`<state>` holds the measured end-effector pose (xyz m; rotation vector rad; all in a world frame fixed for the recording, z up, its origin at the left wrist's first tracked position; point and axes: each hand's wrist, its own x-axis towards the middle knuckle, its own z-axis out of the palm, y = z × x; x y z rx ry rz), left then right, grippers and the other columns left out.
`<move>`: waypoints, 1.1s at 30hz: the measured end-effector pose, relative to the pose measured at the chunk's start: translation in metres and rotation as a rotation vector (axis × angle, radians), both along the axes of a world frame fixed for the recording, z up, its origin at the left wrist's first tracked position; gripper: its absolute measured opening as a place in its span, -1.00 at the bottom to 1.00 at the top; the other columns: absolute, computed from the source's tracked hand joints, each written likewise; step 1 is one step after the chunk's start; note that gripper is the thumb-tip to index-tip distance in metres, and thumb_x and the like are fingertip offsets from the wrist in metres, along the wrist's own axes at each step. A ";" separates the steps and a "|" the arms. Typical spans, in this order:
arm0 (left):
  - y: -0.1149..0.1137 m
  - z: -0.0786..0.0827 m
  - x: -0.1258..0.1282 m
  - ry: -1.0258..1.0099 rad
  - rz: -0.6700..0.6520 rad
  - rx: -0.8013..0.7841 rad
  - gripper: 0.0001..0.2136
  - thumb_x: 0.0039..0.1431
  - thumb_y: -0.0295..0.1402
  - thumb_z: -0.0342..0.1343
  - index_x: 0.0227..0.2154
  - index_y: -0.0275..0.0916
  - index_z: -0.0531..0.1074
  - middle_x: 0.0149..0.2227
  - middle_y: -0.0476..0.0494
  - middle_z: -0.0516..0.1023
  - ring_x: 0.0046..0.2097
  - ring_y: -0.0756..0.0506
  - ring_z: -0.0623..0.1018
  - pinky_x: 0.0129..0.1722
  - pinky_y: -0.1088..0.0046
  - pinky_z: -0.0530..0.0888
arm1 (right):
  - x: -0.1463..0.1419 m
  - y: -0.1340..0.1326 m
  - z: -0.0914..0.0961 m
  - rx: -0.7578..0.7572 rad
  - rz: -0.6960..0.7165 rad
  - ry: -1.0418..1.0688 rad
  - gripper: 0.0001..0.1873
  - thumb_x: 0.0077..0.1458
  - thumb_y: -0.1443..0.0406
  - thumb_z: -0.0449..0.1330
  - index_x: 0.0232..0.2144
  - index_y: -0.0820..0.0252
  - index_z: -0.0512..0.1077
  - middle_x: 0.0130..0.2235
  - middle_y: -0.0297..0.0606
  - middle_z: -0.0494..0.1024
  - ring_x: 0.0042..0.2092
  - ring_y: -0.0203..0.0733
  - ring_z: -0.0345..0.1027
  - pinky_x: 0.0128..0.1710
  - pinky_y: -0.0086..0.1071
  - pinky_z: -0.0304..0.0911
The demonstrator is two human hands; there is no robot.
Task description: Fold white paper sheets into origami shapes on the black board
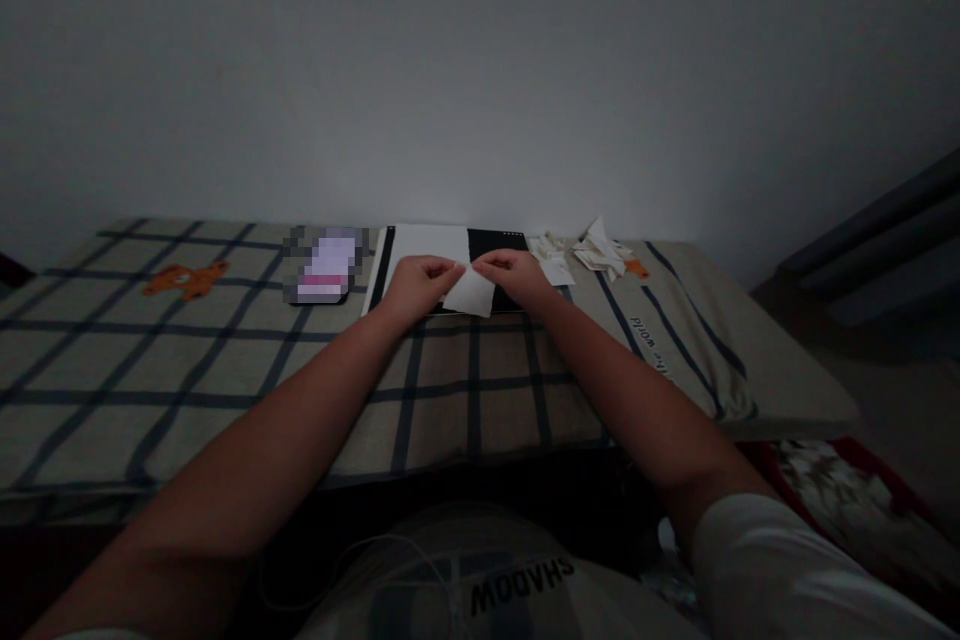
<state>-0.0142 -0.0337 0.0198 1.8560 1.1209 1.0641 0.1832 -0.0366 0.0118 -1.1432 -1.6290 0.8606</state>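
A small piece of white paper (471, 295) hangs between my two hands, its lower edge uneven. My left hand (421, 288) pinches its upper left part between thumb and finger. Close beside it, my right hand (517, 275) pinches the upper right part, the fingertips of both hands nearly touching. Beneath the hands lies a black board or folder (499, 238) with a larger white sheet (431, 240) on its left part. Just right of the board is a loose heap of torn or folded white paper pieces (600, 250).
A phone with a lit, blurred screen (326, 265) lies left of the board on the checked bedspread (247, 360). Behind the bed rises a plain wall (480, 70). A red container (840, 480) with pale scraps stands low at the right.
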 end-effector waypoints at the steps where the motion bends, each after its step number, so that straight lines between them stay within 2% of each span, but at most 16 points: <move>1: -0.001 0.000 0.000 0.008 0.006 0.004 -0.69 0.04 -0.09 0.21 -0.46 -0.27 0.59 -0.48 -0.09 0.57 -0.42 -0.04 0.46 -0.44 0.48 0.32 | -0.001 -0.001 0.001 -0.002 0.007 -0.011 -0.80 0.00 0.17 0.29 -0.41 0.19 0.56 -0.31 -0.23 0.62 -0.23 -0.19 0.43 -0.15 -0.30 0.31; 8: -0.001 0.001 0.002 0.047 -0.015 0.044 -0.69 0.05 -0.07 0.19 -0.48 -0.25 0.54 -0.48 -0.08 0.54 -0.43 -0.02 0.42 -0.41 0.47 0.32 | -0.005 -0.003 0.000 0.069 0.110 -0.065 -0.77 0.02 0.15 0.24 -0.45 0.21 0.52 -0.38 -0.26 0.57 -0.31 -0.21 0.40 -0.25 -0.35 0.28; 13: -0.001 0.004 0.001 0.057 -0.005 0.122 -0.71 0.10 -0.10 0.16 -0.48 -0.25 0.52 -0.44 -0.09 0.57 -0.39 -0.03 0.45 -0.35 0.46 0.35 | -0.001 0.000 0.002 0.091 0.098 -0.072 -0.75 0.02 0.13 0.23 -0.44 0.21 0.53 -0.37 -0.25 0.58 -0.30 -0.20 0.41 -0.24 -0.33 0.29; 21: 0.004 0.007 -0.007 0.036 0.024 0.096 -0.70 0.08 -0.10 0.19 -0.53 -0.26 0.48 -0.51 -0.05 0.51 -0.44 -0.01 0.41 -0.42 0.48 0.31 | 0.011 -0.001 0.010 -0.027 0.031 -0.026 -0.81 -0.03 0.18 0.27 -0.48 0.19 0.51 -0.46 -0.29 0.55 -0.38 -0.23 0.39 -0.27 -0.31 0.31; 28: 0.005 0.005 -0.008 0.005 0.003 0.048 -0.67 0.03 -0.04 0.23 -0.48 -0.26 0.54 -0.50 -0.07 0.54 -0.44 -0.02 0.44 -0.43 0.48 0.33 | 0.013 0.003 0.006 -0.047 0.051 0.010 -0.82 -0.07 0.17 0.28 -0.51 0.18 0.48 -0.49 -0.33 0.53 -0.38 -0.25 0.37 -0.28 -0.34 0.29; 33: 0.006 0.003 -0.008 -0.006 0.024 0.017 -0.67 0.01 -0.05 0.26 -0.48 -0.27 0.57 -0.52 -0.07 0.55 -0.47 -0.01 0.45 -0.45 0.48 0.34 | 0.013 0.004 0.002 -0.064 0.112 0.061 -0.76 -0.08 0.13 0.31 -0.44 0.19 0.52 -0.43 -0.32 0.55 -0.37 -0.26 0.38 -0.27 -0.34 0.30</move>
